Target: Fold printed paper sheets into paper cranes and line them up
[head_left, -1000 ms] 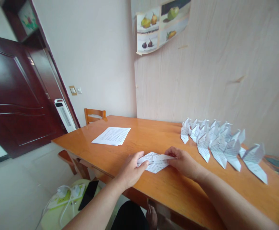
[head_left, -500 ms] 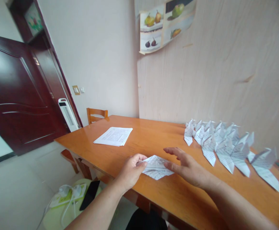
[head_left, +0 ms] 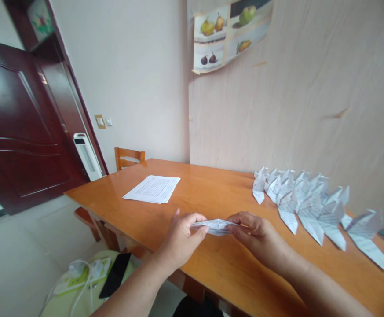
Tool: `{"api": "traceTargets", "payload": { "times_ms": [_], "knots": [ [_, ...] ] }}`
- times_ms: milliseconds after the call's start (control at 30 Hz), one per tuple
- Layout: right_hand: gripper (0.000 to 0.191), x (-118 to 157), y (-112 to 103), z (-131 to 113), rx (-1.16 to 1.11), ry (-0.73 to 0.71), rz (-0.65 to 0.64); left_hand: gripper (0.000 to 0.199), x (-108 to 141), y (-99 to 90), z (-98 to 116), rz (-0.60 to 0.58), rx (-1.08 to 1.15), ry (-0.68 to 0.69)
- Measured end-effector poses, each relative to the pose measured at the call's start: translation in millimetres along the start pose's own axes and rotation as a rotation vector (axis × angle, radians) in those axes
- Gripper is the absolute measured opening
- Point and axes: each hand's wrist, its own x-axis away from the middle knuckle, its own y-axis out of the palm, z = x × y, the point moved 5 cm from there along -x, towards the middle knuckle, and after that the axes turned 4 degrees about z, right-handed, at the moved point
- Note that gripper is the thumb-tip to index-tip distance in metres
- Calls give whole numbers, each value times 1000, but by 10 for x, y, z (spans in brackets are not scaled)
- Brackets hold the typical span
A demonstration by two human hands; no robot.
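A folded sheet of printed paper (head_left: 217, 226) is stretched between both hands above the near side of the table, seen nearly edge-on. My left hand (head_left: 183, 237) pinches its left corner between thumb and fingers. Its right corner is gripped by my right hand (head_left: 257, 235), thumb below and fingers above. To the right stand several folded paper figures (head_left: 307, 198) in rows, with raised wings and printed text. Farther left lies a stack of printed sheets (head_left: 152, 189).
The orange wooden table (head_left: 208, 185) meets a panelled wall at the back. A wooden chair (head_left: 129, 157) stands beyond its far left end. On a pale green stool (head_left: 61, 301), lower left, are a power strip (head_left: 79, 277) with cables and a black phone (head_left: 115, 275).
The folded paper has tilted from showing its broad diamond face to nearly edge-on. My right hand's raised fingers have closed onto its right corner. The view has shifted slightly.
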Motion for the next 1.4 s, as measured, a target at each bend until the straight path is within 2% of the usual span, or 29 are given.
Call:
{"api": "traceTargets", "payload": {
  "times_ms": [67, 133, 267, 333, 433, 600, 1033, 1400],
  "knots": [
    [15, 6, -21, -50, 152, -83, 20, 10, -21, -27, 39, 33, -131, 97],
    [16, 24, -3, -83, 268, -130, -14, 13, -18, -27, 57, 33, -236, 189],
    [13, 75, 113, -123, 358, -146, -138, 23, 51, 36, 39, -100, -342, 288],
    [13, 92, 170, -140, 371, -137, -182, 30, 90, 57, 30, -181, -353, 291],
    [9, 103, 209, -163, 389, -121, -215, 32, 119, 45, 46, -238, -345, 273],
    [8, 125, 207, -206, 383, -113, -227, 19, 132, 40, 93, -282, -315, 288],
    [11, 136, 261, -198, 266, -64, -299, 8, 149, 44, 100, -290, -311, 290],
    [18, 128, 273, -121, 199, -15, -316, 8, 120, 41, 66, -278, -277, 216]
  ]
}}
